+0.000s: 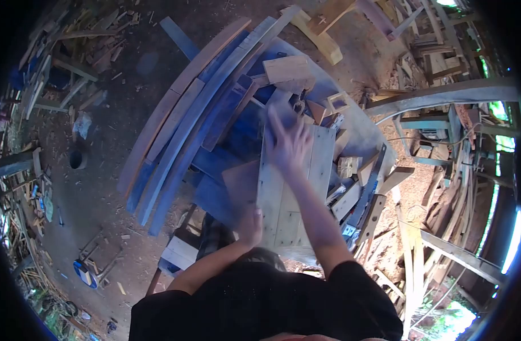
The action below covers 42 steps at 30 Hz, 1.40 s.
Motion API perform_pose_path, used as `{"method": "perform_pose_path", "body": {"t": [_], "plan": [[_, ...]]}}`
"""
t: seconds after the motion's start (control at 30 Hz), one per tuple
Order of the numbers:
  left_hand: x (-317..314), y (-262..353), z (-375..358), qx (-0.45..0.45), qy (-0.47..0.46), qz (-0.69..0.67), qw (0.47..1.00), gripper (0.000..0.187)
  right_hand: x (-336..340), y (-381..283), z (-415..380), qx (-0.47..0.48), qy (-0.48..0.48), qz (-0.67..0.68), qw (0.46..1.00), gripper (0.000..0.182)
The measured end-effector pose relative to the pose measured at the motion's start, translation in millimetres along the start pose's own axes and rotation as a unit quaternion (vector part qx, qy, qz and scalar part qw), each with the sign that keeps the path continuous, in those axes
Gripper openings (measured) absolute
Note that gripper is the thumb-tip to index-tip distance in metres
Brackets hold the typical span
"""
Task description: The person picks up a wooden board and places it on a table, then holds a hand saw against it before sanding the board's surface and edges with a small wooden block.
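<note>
Pale wood runs beneath the outstretched fingers of the right hand (pixel 289 148); they are spread well apart over the far end of a plank panel (pixel 283 196), blurred enough that I cannot tell whether they press on it or hold anything. The left hand (pixel 250 226) is lower down, at the panel's left edge near the person's body, its fingertips up against the wood; whether those fingers are closed on anything I cannot tell. A reddish-brown flat piece (pixel 241 179) lies just beside the panel, beyond the left hand.

The panel itself lies lengthwise, its near end close to the person's black shirt (pixel 260 301), on the near part of the counter (pixel 362 128). Past the right hand, toward the far edge, is a pale board (pixel 287 69), with small wood offcuts around it. Near the right edge sit a light wood block (pixel 349 166) and a strip with holes (pixel 372 219). Long beams (pixel 183 122), some bluish and some reddish, lie side by side along the left edge. Scattered wood scraps dot the brown floor (pixel 109 153) beyond.
</note>
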<state>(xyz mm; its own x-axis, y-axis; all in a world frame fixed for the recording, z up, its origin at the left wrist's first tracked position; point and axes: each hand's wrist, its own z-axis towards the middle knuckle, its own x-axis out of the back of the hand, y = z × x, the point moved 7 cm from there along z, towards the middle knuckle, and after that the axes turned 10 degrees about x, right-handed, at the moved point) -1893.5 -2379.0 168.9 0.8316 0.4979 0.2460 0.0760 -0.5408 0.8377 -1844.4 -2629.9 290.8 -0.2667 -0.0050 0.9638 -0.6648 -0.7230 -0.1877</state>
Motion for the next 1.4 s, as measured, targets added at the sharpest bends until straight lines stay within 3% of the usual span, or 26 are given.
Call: {"method": "perform_pose_path", "body": {"t": [0.07, 0.13, 0.3, 0.4, 0.53, 0.63, 0.67, 0.7, 0.77, 0.87, 0.9, 0.97, 1.0, 1.07, 1.1, 1.17, 1.2, 1.23, 1.27, 1.3, 1.37, 1.4], "plan": [[6, 14, 0, -0.063, 0.046, 0.002, 0.997, 0.037, 4, 7, 22, -0.025, 0.015, 0.027, 0.999, 0.058], [5, 5, 0, -0.056, 0.041, 0.021, 0.997, 0.037, 11, 6, 8, 0.027, 0.046, 0.01, 0.999, 0.058], [0, 15, 3, 0.004, -0.04, -0.046, 0.998, 0.04, 19, -5, -208, 0.008, -0.08, 0.011, 0.997, 0.055], [2, 11, -2, 0.018, -0.048, -0.029, 0.998, 0.039, 24, 2, -186, 0.032, -0.092, 0.002, 0.995, 0.055], [0, 8, -1, 0.023, -0.023, 0.021, 0.999, 0.034, 13, 44, -23, -0.018, 0.015, -0.029, 0.999, 0.055], [3, 21, 0, -0.026, 0.004, 0.02, 0.999, 0.032, 19, 87, 32, -0.031, 0.017, -0.019, 0.999, 0.055], [5, 27, 1, -0.053, 0.025, -0.001, 0.998, 0.031, 23, 104, 40, -0.062, -0.031, -0.022, 0.997, 0.056], [5, 26, 1, -0.069, 0.018, 0.004, 0.997, 0.031, 28, 119, 38, -0.091, -0.08, -0.026, 0.992, 0.056], [2, 8, 7, -0.016, 0.01, 0.06, 0.998, 0.031, 43, 157, 13, -0.144, -0.047, -0.046, 0.987, 0.058], [4, 5, 9, -0.075, 0.062, 0.112, 0.989, 0.032, 82, 192, -57, -0.266, -0.027, 0.018, 0.963, 0.061], [5, 12, 6, -0.078, 0.062, 0.112, 0.989, 0.032, 79, 207, -86, -0.259, -0.016, 0.061, 0.964, 0.062], [25, 67, -11, -0.204, 0.2, 0.135, 0.949, 0.039, 64, 230, -148, -0.214, 0.057, 0.206, 0.953, 0.062], [29, 85, -15, -0.209, 0.201, 0.137, 0.947, 0.039, 65, 228, -176, -0.173, 0.118, 0.304, 0.929, 0.062], [21, 119, -26, -0.267, 0.208, 0.311, 0.888, 0.05, 65, 210, -237, -0.298, 0.139, 0.595, 0.733, 0.064], [13, 122, -25, -0.271, 0.199, 0.316, 0.887, 0.05, 73, 206, -260, -0.305, 0.146, 0.595, 0.729, 0.064], [-22, 130, -28, -0.327, 0.143, 0.303, 0.883, 0.053, 67, 178, -309, -0.352, 0.088, 0.846, 0.391, 0.067], [-43, 135, -33, -0.333, 0.125, 0.307, 0.883, 0.053, 76, 168, -321, -0.347, 0.108, 0.866, 0.344, 0.068], [-69, 137, -37, -0.317, 0.003, 0.216, 0.924, 0.055, 81, 156, -326, -0.34, 0.126, 0.884, 0.295, 0.069], [-94, 137, -46, -0.29, -0.114, 0.12, 0.943, 0.057, 84, 148, -332, -0.319, 0.124, 0.894, 0.289, 0.069], [-113, 141, -60, -0.292, -0.122, 0.126, 0.94, 0.057, 89, 142, -339, -0.284, 0.108, 0.91, 0.283, 0.07], [-160, 133, -87, -0.098, -0.258, -0.071, 0.958, 0.067, 96, 138, -358, -0.289, 0.15, 0.895, 0.305, 0.068], [-170, 143, -105, -0.099, -0.261, -0.068, 0.958, 0.067, 94, 138, -368, -0.315, 0.167, 0.88, 0.315, 0.065]]}}
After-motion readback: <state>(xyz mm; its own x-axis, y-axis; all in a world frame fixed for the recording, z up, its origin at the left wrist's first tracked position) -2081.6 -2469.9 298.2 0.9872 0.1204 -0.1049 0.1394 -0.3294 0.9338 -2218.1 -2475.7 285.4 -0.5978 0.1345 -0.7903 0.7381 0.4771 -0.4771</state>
